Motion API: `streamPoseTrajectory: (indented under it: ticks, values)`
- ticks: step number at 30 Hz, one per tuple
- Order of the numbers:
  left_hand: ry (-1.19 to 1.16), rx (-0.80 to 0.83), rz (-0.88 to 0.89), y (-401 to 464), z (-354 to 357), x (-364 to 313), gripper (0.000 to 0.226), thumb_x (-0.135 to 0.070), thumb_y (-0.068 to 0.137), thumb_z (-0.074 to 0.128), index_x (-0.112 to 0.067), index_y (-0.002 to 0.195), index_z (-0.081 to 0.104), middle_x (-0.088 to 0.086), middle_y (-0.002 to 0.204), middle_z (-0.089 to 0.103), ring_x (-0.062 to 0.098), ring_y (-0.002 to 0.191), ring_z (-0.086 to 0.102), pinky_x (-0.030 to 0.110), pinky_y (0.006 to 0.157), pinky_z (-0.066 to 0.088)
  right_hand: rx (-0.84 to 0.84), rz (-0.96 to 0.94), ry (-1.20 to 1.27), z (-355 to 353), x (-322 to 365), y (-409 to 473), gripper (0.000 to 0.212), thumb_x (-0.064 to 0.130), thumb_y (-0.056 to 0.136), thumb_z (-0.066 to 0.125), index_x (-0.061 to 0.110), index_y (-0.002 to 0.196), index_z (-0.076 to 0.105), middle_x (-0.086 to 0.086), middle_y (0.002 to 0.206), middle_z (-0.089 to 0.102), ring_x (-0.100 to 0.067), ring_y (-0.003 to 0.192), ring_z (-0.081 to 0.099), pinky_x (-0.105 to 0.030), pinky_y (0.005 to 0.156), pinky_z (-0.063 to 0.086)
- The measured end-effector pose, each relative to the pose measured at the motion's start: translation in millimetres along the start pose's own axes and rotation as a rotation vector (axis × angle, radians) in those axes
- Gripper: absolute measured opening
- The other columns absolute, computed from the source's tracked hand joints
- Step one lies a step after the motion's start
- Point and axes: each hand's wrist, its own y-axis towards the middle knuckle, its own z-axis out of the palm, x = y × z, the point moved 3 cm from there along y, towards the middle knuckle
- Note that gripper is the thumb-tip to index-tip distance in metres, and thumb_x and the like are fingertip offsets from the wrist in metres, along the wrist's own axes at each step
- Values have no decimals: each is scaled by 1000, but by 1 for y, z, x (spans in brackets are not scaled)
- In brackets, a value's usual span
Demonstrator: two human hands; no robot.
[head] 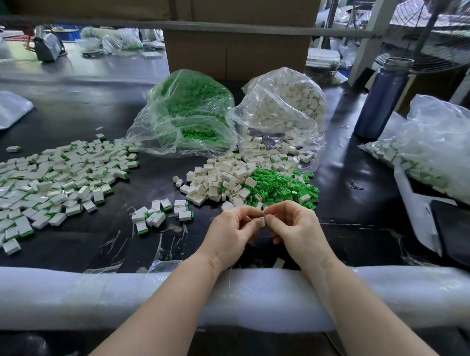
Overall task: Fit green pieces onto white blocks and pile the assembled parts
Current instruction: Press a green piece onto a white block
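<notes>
the left hand (232, 227) and right hand (291, 224) both pinch one white block (262, 221) in curled fingers, held near the loose green pieces (281, 187) so more are easy to grab.

Both bare forearms stretched forward, converging toward the middle. Left hand (233, 229) with fingers curled inward, thumb and forefinger tips pinched together at its right side. Right hand (293, 223) likewise curled, its thumb and forefinger pinching just opposite, tips of both hands nearly touching. Wrists slightly raised, palms turned toward each other.
</notes>
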Motion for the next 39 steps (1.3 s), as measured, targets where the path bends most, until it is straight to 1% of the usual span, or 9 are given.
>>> streamPoseTrajectory:
  ticks: [3, 6, 10, 14, 17, 21, 27, 34, 39]
  values:
    - [11, 11, 20, 0, 0, 2, 24, -13, 84, 67, -30, 95, 55, 2, 74, 60, 11, 65, 55, 25, 69, 49, -34, 21, 56, -2, -1, 1, 12, -1, 84, 63, 10, 78, 63, -2, 65, 63, -1, 51, 57, -16, 45, 46]
    - [71, -37, 49, -1, -1, 1, 25, -14, 81, 70, -35, 82, 56, -9, 73, 58, 4, 64, 53, 19, 69, 48, -19, 26, 89, -3, -1, 0, 13, -2, 84, 63, 9, 77, 65, 2, 59, 65, -2, 50, 58, -16, 46, 47]
    - [9, -54, 9, 0, -2, 1, 6, -19, 88, 62, -22, 89, 68, -9, 70, 61, 7, 64, 55, 22, 69, 49, -1, 30, 149, -4, -1, -1, 14, -2, 84, 63, 8, 76, 67, 1, 55, 64, -5, 50, 58, -17, 48, 49]
    - [34, -11, -4, 0, -2, 1, 11, -20, 90, 59, -15, 90, 69, -9, 63, 57, 4, 59, 48, 16, 61, 43, -12, 43, 90, -1, -1, 0, 17, -1, 85, 62, 7, 71, 65, -2, 55, 60, -4, 46, 54, -17, 45, 47]
    - [55, 13, -16, -1, -2, 0, 14, -18, 90, 59, -9, 91, 70, -9, 60, 54, 6, 58, 46, 23, 63, 43, 8, 56, 24, 0, -2, 1, 18, 0, 86, 61, 7, 70, 63, -1, 54, 58, -2, 43, 52, -16, 44, 46]
    - [127, 35, -12, -2, -1, -2, 13, -16, 90, 59, -10, 86, 69, -5, 61, 55, 9, 58, 48, 27, 64, 45, 45, 72, -54, -1, -3, -1, 19, 1, 86, 61, 8, 69, 61, -2, 54, 56, -3, 42, 49, -17, 45, 44]
    - [145, 51, -21, -3, -2, -4, 13, -15, 90, 59, -8, 86, 69, 4, 69, 60, 12, 61, 49, 31, 65, 47, 71, 77, -56, -2, -1, -3, 18, 1, 85, 61, 7, 68, 61, -1, 56, 57, -2, 44, 48, -17, 45, 43]
    - [140, 55, -13, -4, -2, -6, 11, -12, 89, 60, -6, 88, 69, -7, 64, 55, 4, 58, 47, 22, 64, 43, 54, 95, -66, -1, -2, -2, 19, 2, 84, 62, 8, 67, 61, 0, 55, 57, -1, 43, 49, -17, 44, 42]
    - [175, 86, -10, -4, -1, -6, 12, -12, 89, 60, -6, 90, 70, 1, 74, 61, 3, 60, 48, 23, 66, 44, 102, 57, -119, 0, -1, -3, 23, 0, 83, 64, 11, 62, 62, 3, 49, 55, -3, 43, 48, -18, 44, 42]
